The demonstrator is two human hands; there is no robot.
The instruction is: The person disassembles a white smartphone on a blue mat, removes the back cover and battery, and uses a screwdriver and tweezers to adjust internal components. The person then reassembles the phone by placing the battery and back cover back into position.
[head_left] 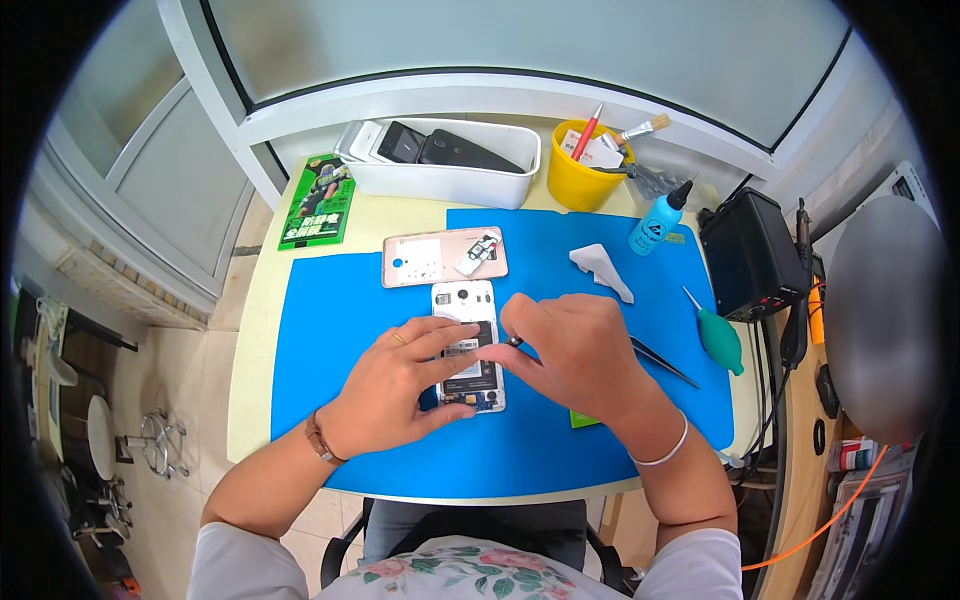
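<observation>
An opened smartphone lies on the blue mat, its black battery and a strip of circuit board showing. Across the phone's left side and middle rests my left hand, fingers stretched and apart, thumb near its lower end. Just right of the phone, my right hand is closed with thumb and fingers pinched together. A small dark tool pokes out of that pinch, mostly hidden, so its exact kind does not show. Above the phone lies a pinkish-gold back cover with a small white piece on it.
A white bin of phones and a yellow cup of tools stand at the back. Toward the right are a blue bottle, white cloth, tweezers, green air blower and black powered box. A green packet lies back left.
</observation>
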